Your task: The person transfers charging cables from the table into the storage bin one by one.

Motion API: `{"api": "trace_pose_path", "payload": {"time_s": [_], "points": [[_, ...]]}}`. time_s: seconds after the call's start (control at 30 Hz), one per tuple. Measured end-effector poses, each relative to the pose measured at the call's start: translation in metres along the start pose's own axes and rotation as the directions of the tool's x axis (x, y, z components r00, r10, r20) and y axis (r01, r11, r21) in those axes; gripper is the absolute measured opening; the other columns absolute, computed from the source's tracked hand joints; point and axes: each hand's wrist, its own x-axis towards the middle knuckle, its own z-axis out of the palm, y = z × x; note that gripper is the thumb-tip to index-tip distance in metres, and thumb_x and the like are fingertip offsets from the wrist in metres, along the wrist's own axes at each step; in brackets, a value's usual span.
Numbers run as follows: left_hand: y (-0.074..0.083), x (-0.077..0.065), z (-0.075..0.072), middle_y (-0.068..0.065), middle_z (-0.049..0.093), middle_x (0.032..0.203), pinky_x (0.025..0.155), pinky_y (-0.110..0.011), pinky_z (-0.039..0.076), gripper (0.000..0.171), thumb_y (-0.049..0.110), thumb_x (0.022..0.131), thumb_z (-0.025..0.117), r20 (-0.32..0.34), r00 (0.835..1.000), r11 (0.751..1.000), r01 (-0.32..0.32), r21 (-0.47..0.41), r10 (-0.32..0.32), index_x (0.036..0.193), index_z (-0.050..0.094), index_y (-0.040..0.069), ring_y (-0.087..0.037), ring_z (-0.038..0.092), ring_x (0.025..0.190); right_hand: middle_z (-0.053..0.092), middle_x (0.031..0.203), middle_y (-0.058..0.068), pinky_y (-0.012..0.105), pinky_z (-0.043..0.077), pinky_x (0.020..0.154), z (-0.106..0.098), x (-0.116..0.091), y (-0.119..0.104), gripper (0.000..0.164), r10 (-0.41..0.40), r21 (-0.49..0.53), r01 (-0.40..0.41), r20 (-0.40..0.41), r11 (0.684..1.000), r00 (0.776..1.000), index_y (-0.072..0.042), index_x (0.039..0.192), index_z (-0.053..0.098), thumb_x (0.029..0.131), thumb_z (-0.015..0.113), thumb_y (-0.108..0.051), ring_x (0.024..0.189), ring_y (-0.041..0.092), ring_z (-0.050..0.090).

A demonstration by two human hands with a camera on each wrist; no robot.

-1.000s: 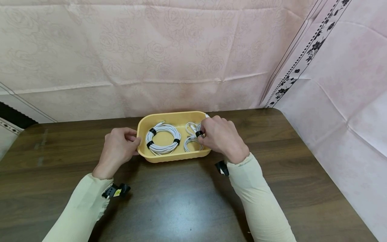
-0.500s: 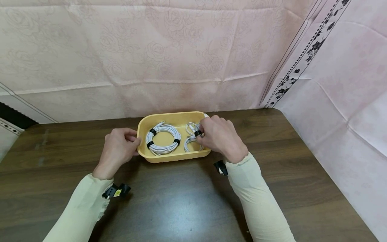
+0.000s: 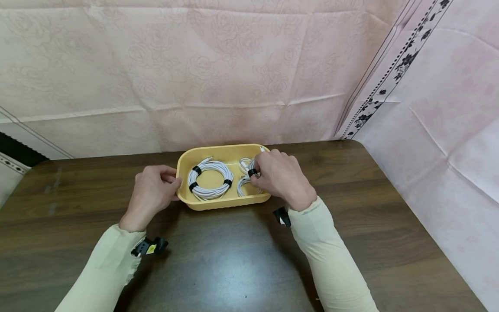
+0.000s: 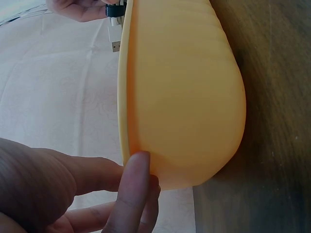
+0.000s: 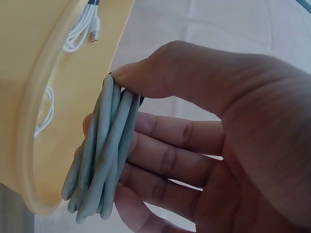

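A yellow plastic bin [image 3: 210, 206] stands on the table, and my left hand [image 3: 151, 190] pinches the rim at its left end, thumb outside. Above the bin's right part, my right hand [image 3: 281, 177] holds a bundled cable [image 5: 104, 150] with a black strap, gripped between thumb and fingers. Its loops hang down in the right wrist view. A USB plug [image 4: 115, 46] dangles by the bin's rim in the left wrist view. Inside the bin, a large white cable coil [image 3: 212, 193] with several black straps lies at the left. Smaller white cable loops [image 3: 241, 187] lie at the right, partly hidden by my right hand.
The brown wooden table [image 3: 230, 264] extends around the bin. A pink floral cloth [image 3: 234, 86] hangs directly behind it, and another patterned sheet [image 3: 448, 130] runs along the table's right side.
My right hand has shifted slightly left, carrying the bundled cable a little further over the bin. My left hand and the bin have hardly moved.
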Motion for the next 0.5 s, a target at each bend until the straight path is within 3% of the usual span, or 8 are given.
{"api": "trace_pose_path", "payload": {"time_s": [0.5], "points": [[-0.0001, 0.0007, 0.0003, -0.023, 0.068, 0.104, 0.058, -0.024, 0.062, 0.034, 0.012, 0.098, 0.062, 0.000, 1.000, 1.000, 0.007, 0.006, -0.007, 0.126, 0.064, -0.007, -0.012, 0.070, 0.065, 0.039, 0.058, -0.009, 0.028, 0.031, 0.045, 0.0004, 0.0013, -0.0035, 0.032, -0.008, 0.002, 0.008, 0.011, 1.000, 1.000, -0.019, 0.059, 0.051, 0.081, 0.074, -0.019, 0.056, 0.012, 0.045]]}}
